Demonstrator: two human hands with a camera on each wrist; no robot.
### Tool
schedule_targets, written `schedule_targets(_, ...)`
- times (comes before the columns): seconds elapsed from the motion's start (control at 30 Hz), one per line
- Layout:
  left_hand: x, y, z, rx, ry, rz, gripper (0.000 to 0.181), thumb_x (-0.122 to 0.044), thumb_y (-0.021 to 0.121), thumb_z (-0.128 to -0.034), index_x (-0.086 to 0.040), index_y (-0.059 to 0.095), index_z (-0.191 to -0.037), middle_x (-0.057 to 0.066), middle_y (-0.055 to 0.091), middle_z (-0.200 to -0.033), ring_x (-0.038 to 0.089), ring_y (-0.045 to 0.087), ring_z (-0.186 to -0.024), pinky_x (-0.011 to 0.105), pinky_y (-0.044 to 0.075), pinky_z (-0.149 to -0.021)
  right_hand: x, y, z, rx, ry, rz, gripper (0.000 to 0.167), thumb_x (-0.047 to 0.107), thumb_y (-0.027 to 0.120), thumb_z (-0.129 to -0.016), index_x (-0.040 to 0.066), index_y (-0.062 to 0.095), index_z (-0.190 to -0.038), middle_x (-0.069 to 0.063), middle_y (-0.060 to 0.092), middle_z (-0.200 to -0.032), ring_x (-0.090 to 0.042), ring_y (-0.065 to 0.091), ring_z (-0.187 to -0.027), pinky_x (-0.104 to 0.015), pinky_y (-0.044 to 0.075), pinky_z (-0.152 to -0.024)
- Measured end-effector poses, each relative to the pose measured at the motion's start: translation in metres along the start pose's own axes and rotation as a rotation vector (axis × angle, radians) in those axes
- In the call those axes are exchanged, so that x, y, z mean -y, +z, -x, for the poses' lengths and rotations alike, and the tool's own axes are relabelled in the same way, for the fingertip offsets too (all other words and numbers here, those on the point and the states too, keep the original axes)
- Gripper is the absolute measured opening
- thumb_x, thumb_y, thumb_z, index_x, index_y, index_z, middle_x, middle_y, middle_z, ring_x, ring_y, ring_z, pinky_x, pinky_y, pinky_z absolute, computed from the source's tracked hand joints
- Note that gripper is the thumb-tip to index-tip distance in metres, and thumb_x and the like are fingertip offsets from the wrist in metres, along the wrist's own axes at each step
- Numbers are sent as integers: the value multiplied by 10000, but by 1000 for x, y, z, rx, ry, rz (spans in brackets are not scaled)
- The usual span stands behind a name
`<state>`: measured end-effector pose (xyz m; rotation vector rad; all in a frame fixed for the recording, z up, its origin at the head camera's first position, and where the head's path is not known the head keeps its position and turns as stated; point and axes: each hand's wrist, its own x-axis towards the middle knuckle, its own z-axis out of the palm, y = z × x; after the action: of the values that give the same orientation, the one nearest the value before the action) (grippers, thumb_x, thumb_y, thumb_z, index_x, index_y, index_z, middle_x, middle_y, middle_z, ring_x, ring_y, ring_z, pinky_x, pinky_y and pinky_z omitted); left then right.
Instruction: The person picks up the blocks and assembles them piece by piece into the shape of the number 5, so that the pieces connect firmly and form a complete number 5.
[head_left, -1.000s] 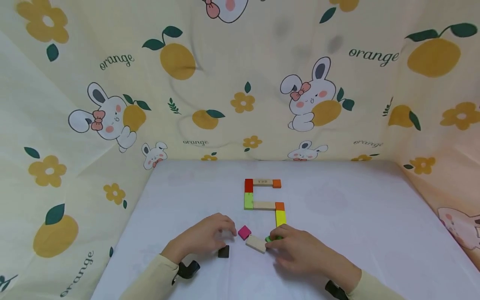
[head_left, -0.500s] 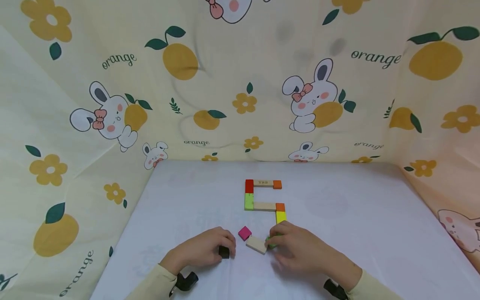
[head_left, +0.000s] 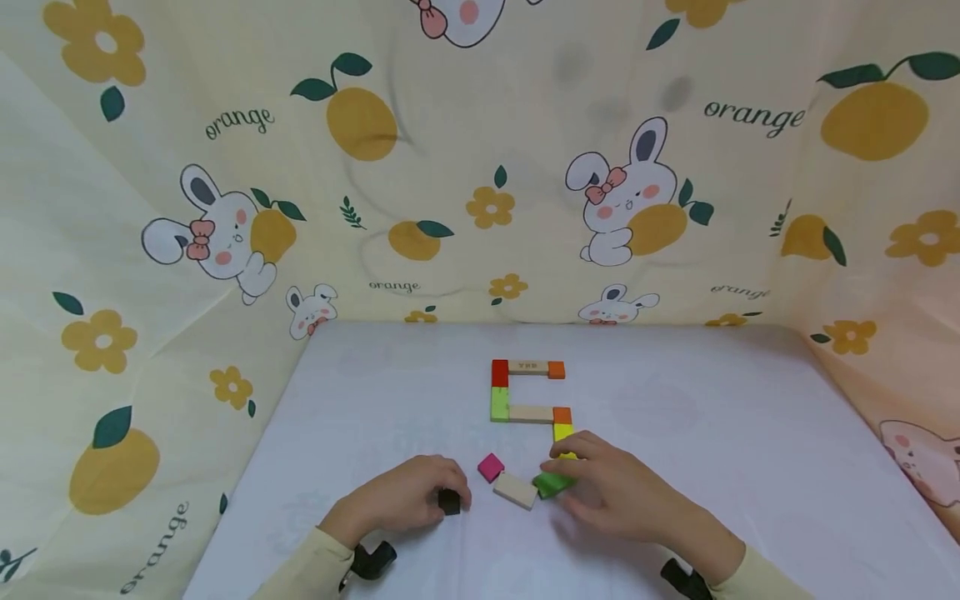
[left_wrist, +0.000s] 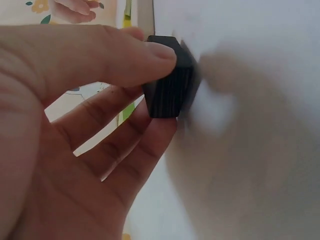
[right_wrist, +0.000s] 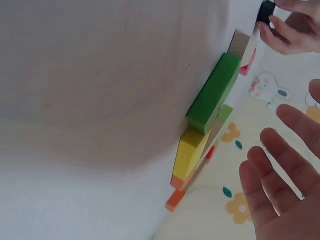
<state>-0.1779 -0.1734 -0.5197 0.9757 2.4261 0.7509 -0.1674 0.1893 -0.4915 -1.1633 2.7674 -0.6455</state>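
My left hand (head_left: pixel 405 498) pinches a black wooden block (left_wrist: pixel 172 95) between thumb and fingers, close to the white tabletop. Its thumb lies across the block in the left wrist view. To the right, my right hand (head_left: pixel 630 492) hovers by a green block (right_wrist: pixel 215 95), its fingers spread and apart from it in the right wrist view. One end of the green block is near the yellow block (right_wrist: pixel 190 152); its other end is beside a slanted plain wood block (head_left: pixel 515 491). A magenta block (head_left: pixel 491 467) lies at that wood block's upper left corner.
Beyond the hands, joined blocks form a bent line: an orange block (head_left: pixel 557 370), a lettered wood block (head_left: pixel 528 367), a red block (head_left: pixel 499 373), a light green block (head_left: pixel 499 404), a plain wood strip (head_left: pixel 531 414) and another orange block (head_left: pixel 562 415). A printed cloth (head_left: pixel 450 183) hangs behind.
My left hand has come down over the black block and taken hold of it. My right hand has let go of the green block and drawn slightly right, leaving more of it visible.
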Motion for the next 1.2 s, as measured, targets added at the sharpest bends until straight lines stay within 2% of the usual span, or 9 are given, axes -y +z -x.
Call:
schedule_targets(0.17, 3, -5, -3, -41, -46, 41, 442, 38, 762, -924, -254, 768, -1256, -191, 673, -1239, 54, 600, -1171, 377, 512, -1082, -3, -4, 3, -61, -23, 25, 417, 187, 807, -929, 236, 769, -1342, 80, 615, -1383, -183, 584, -1276, -456, 585, -994)
schedule_targets(0.27, 4, -11, -7, -57, -71, 52, 463, 22, 773, -930, -227, 741, -1319, -163, 681, -1264, 64, 599, -1166, 394, 515, -1088, -5, -8, 3, -94, -36, 53, 422, 216, 810, -932, 258, 763, -1349, 60, 611, -1420, -191, 569, -1317, -470, 580, -1007)
schedule_targets(0.5, 3, -24, -23, -97, -46, 46, 466, 8, 786, -943, -182, 716, -1362, -91, 702, -1275, 90, 609, -1112, 365, 547, -1030, -6, -12, 6, -138, -31, 72, 447, 271, 829, -929, 320, 744, -1366, 24, 600, -1483, -215, 545, -1369, -521, 574, -1014)
schedule_targets(0.7, 0, -29, -42, -134, -22, 12, 447, 27, 769, -944, -136, 723, -1358, -38, 706, -1273, 123, 620, -1112, 356, 549, -1023, -7, -11, 6, -135, -35, 70, 453, 272, 820, -939, 330, 733, -1380, 38, 591, -1491, -218, 544, -1371, -521, 575, -1012)
schedule_targets(0.97, -2, -29, -70, -131, -52, 40, 422, -17, 753, -977, -146, 726, -1378, -32, 702, -1286, 116, 611, -1117, 323, 554, -1009, -10, -10, 8, -146, -52, 72, 452, 257, 828, -928, 327, 736, -1365, 47, 610, -1452, -193, 550, -1347, -496, 587, -993)
schedule_targets(1.2, 1, -27, -82, -124, -70, 62, 425, -2, 756, -962, -151, 737, -1360, -55, 698, -1255, 116, 606, -1115, 314, 554, -1000, -6, 1, 5, -63, -70, 28, 403, 238, 798, -947, 267, 770, -1348, 101, 635, -1361, -158, 577, -1267, -448, 588, -985)
